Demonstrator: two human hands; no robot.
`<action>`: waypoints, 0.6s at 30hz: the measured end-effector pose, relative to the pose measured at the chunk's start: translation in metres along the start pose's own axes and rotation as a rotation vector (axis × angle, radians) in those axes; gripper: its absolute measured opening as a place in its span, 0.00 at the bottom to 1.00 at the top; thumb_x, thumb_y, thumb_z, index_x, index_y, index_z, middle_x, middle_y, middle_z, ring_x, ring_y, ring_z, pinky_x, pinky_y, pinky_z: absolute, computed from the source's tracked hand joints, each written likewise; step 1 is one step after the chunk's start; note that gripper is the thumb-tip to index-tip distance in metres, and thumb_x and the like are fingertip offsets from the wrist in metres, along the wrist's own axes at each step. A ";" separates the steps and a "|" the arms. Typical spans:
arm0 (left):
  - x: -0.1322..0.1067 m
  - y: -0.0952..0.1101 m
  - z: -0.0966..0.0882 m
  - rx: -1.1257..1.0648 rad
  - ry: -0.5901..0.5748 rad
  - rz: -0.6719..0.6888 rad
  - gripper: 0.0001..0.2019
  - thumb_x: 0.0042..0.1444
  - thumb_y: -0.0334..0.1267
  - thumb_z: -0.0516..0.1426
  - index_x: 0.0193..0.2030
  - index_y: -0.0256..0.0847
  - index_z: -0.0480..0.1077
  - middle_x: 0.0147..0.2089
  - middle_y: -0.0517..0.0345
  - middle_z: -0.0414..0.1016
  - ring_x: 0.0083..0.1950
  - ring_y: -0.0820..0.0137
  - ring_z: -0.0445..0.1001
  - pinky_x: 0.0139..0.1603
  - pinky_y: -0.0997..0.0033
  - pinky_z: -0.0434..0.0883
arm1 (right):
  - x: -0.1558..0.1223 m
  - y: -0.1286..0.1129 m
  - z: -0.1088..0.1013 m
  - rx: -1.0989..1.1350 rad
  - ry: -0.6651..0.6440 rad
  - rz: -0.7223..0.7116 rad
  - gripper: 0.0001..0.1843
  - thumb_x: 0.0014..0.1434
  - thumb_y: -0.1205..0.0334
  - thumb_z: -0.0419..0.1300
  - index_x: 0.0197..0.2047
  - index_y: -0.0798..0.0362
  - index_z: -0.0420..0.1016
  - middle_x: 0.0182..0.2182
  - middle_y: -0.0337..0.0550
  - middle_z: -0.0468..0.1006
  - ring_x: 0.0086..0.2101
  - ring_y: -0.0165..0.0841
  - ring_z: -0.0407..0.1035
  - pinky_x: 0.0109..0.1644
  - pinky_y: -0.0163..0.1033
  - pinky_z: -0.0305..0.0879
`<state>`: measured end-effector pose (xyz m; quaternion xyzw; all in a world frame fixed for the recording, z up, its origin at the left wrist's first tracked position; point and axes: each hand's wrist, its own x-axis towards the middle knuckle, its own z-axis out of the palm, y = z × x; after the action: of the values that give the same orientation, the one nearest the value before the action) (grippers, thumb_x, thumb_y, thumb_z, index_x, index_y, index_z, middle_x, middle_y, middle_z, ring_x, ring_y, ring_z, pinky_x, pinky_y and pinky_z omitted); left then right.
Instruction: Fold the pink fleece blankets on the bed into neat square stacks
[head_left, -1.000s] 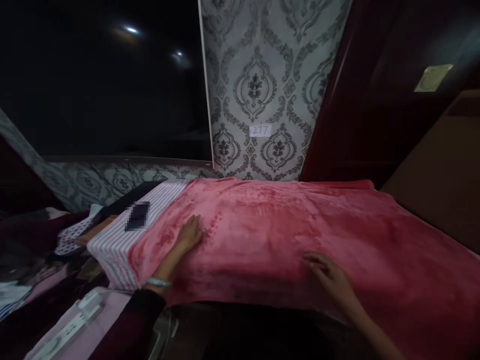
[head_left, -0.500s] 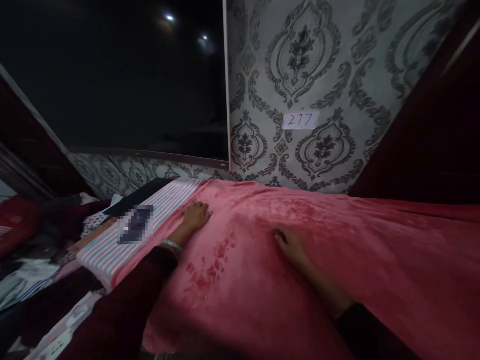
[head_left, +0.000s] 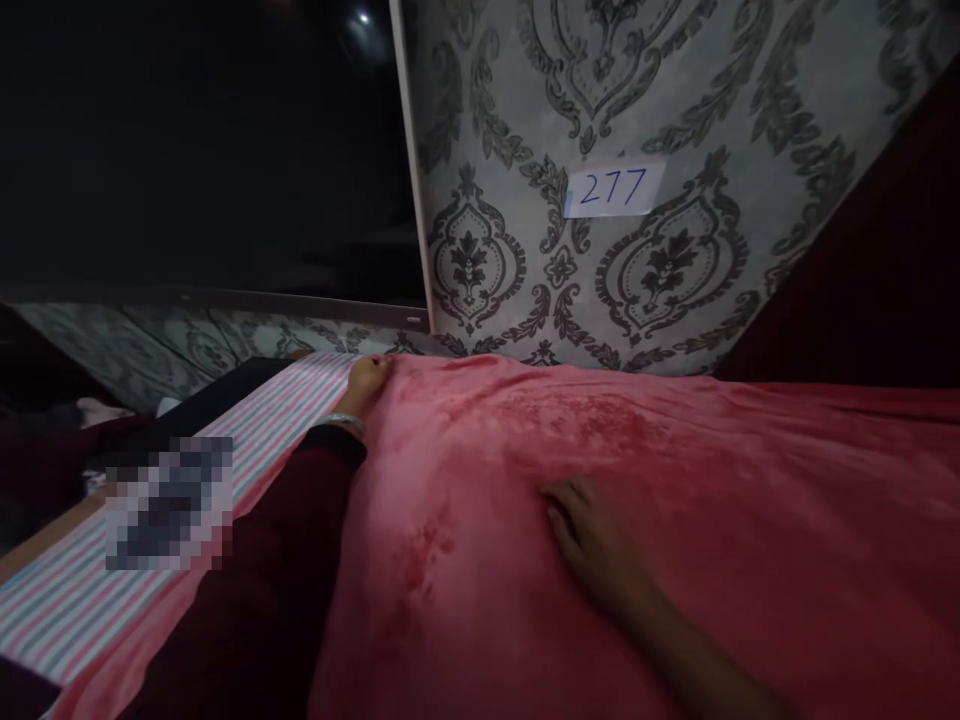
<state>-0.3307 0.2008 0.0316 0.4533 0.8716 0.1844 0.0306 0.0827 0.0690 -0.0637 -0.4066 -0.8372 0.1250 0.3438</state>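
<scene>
A pink plush blanket (head_left: 480, 460) is spread over a wide surface. At its far left corner, beside the striped cloth (head_left: 274, 420), my left hand (head_left: 367, 377) has its fingers curled closed on the blanket's edge; the fingertips are hidden. A metal bangle (head_left: 342, 420) circles that wrist. My right hand (head_left: 592, 525) rests on the middle of the blanket, holding nothing, its fingers slightly bent and the thumb apart from them.
A blurred-out dark item (head_left: 171, 505) lies on the striped cloth. Behind stands a large black screen (head_left: 210, 160) against patterned wallpaper, which bears a paper marked 277 (head_left: 613, 188). Dark clothes (head_left: 45, 470) are heaped at the left. A dark slanted panel (head_left: 862, 290) stands at the right.
My left hand has slid away from me and leftward to the blanket's far corner, and its fingers have closed. My right hand stays on the blanket. The view has come closer.
</scene>
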 end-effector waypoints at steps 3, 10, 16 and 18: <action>0.012 0.005 0.003 -0.009 0.012 0.003 0.21 0.67 0.47 0.52 0.50 0.33 0.79 0.45 0.40 0.84 0.44 0.58 0.81 0.39 0.68 0.71 | 0.000 -0.002 -0.003 -0.011 -0.017 0.012 0.16 0.68 0.64 0.51 0.51 0.49 0.78 0.44 0.49 0.79 0.43 0.40 0.73 0.48 0.47 0.71; 0.019 -0.015 0.015 0.120 0.193 0.001 0.21 0.66 0.38 0.49 0.57 0.32 0.76 0.54 0.31 0.80 0.58 0.47 0.77 0.54 0.54 0.72 | 0.001 -0.006 -0.009 -0.021 -0.028 0.023 0.16 0.69 0.64 0.51 0.51 0.49 0.79 0.43 0.49 0.79 0.43 0.40 0.73 0.45 0.44 0.70; 0.026 -0.018 0.023 0.010 0.157 -0.034 0.20 0.65 0.36 0.50 0.54 0.28 0.77 0.55 0.25 0.78 0.61 0.44 0.75 0.57 0.51 0.70 | 0.001 -0.008 -0.008 -0.030 -0.037 0.046 0.16 0.70 0.64 0.50 0.51 0.50 0.78 0.43 0.49 0.78 0.42 0.40 0.73 0.46 0.46 0.70; 0.026 -0.018 0.015 -0.057 0.108 -0.051 0.17 0.62 0.36 0.53 0.49 0.28 0.78 0.52 0.27 0.79 0.59 0.45 0.76 0.55 0.53 0.71 | 0.001 -0.007 -0.007 -0.029 -0.037 0.043 0.17 0.70 0.64 0.49 0.51 0.50 0.79 0.43 0.49 0.78 0.42 0.40 0.73 0.47 0.47 0.70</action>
<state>-0.3566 0.2168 0.0145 0.4195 0.8776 0.2322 0.0010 0.0825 0.0647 -0.0548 -0.4273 -0.8360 0.1275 0.3197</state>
